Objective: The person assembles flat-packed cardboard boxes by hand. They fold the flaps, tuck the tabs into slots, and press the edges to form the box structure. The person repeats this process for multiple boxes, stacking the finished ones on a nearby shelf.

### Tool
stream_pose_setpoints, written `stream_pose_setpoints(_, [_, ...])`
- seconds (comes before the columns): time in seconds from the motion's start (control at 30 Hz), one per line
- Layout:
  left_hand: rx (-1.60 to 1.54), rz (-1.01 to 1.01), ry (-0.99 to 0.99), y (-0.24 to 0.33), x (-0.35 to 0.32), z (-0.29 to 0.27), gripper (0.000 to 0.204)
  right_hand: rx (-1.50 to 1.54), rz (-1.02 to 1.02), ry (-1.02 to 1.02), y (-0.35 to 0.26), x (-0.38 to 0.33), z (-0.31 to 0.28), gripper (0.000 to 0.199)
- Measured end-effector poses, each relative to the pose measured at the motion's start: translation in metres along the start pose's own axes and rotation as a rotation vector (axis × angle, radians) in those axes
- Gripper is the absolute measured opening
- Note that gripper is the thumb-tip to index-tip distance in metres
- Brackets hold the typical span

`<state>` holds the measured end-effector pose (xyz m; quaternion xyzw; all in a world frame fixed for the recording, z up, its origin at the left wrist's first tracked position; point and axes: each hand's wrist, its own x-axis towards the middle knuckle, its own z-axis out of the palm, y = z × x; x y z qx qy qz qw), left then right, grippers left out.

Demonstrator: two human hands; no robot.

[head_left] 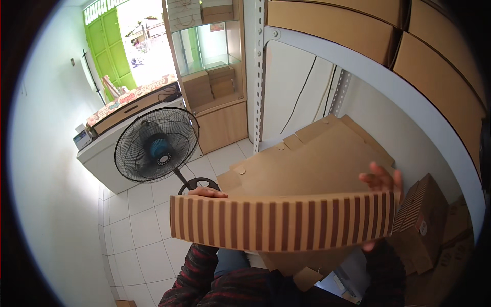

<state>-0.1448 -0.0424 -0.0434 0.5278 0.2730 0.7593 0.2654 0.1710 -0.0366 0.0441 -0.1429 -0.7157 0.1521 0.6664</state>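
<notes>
A long brown cardboard box (281, 221) with dark vertical stripes along its side spans the space before my chest. My left hand (207, 192) grips its left end, fingers lying over the top edge and the rest hidden behind the striped side. At the right end, my right hand (381, 178) has its fingers stretched up and apart, slightly blurred; the striped side covers its palm. Beyond the box lies a large flat sheet of unfolded cardboard (307, 158) with tabs and slots along its edges. More plain cardboard (308, 278) shows below the box, near my lap.
A black standing fan (157, 145) is ahead on the left, before a white counter (110, 158). Behind stands a wooden display cabinet (221, 130). Brown boxes (337, 25) fill a white metal rack (368, 59) overhead at right. Striped cartons (422, 220) are stacked at lower right.
</notes>
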Motion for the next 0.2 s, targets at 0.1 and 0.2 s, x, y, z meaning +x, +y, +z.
stream_pose_setpoints(0.1, [-0.154, -0.066, -0.053, 0.008, -0.004, -0.005, 0.069, 0.019, -0.118, 0.01, 0.008, -0.008, 0.006, 0.117])
stream_pose_setpoints(0.2, [-0.076, -0.097, -0.161, 0.022, 0.007, -0.014, 0.065, 0.132, -0.084, -0.137, 0.012, -0.016, 0.004, 0.119])
